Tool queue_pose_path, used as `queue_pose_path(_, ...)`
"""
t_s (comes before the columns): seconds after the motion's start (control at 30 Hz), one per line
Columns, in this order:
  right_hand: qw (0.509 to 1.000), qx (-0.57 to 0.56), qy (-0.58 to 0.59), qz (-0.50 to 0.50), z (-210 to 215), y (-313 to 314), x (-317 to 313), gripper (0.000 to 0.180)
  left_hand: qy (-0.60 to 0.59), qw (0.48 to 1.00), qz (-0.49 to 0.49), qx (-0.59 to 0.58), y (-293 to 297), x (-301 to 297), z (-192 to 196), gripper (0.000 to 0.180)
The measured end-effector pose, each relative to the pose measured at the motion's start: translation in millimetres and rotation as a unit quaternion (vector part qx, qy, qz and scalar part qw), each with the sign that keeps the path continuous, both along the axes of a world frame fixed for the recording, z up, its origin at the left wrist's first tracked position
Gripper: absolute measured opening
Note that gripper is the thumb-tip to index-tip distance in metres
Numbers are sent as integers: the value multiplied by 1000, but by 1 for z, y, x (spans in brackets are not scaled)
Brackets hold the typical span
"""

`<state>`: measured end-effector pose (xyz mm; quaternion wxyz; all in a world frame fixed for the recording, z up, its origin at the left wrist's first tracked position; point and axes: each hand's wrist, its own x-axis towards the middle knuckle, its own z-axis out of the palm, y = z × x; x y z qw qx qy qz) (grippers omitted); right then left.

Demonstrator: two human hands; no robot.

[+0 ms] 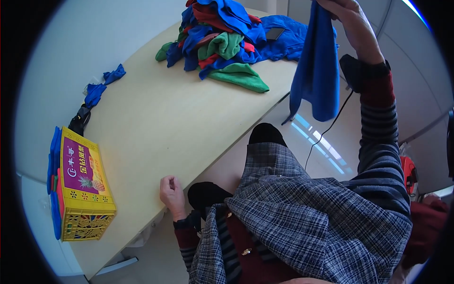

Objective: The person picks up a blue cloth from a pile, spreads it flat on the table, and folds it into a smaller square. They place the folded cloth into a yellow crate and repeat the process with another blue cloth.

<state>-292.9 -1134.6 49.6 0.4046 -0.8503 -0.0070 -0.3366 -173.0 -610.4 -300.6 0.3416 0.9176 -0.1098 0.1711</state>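
A blue cloth (316,71) hangs down from my raised right hand (347,16), which is closed on its upper end at the top right. The cloth dangles past the table's right edge, above the floor. My left hand (171,191) rests at the near edge of the table (156,128), its fingers curled in with nothing showing in them. A heap of crumpled blue, red and green cloths (217,35) lies at the far end of the table. One green cloth (241,77) spreads out at the front of that heap.
At the left stands a yellow plastic crate (90,222) with a purple panel, folded cloths along its far side. Two small blue cloths (95,94) and a black item (79,120) lie near the wall. A dark flat object (274,34) sits on blue cloth. A black cable (326,132) crosses the floor.
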Motion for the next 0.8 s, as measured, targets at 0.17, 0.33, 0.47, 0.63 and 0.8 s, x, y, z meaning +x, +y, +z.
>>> queue_pose_path(0.17, 989, 1, -75, 125, 54, 48, 29, 18, -17, 988, -117, -99, -54, -13, 40, 7)
queue_pose_path(0.33, 952, -110, -197, 206, 91, 80, 54, 18, -46, 968, -212, -129, -98, -9, 79, 28)
queue_pose_path(0.47, 926, -95, -207, 302, 101, 102, 74, 19, -33, 967, -218, -125, -129, -9, 95, 67)
queue_pose_path(0.63, 909, -2, -148, 389, 94, 107, 79, 17, -177, 973, -132, -74, -121, 36, 87, 71)
queue_pose_path(0.8, 889, 40, -136, 436, 81, 120, 89, 15, -241, 954, -175, -37, -98, 64, 89, 55)
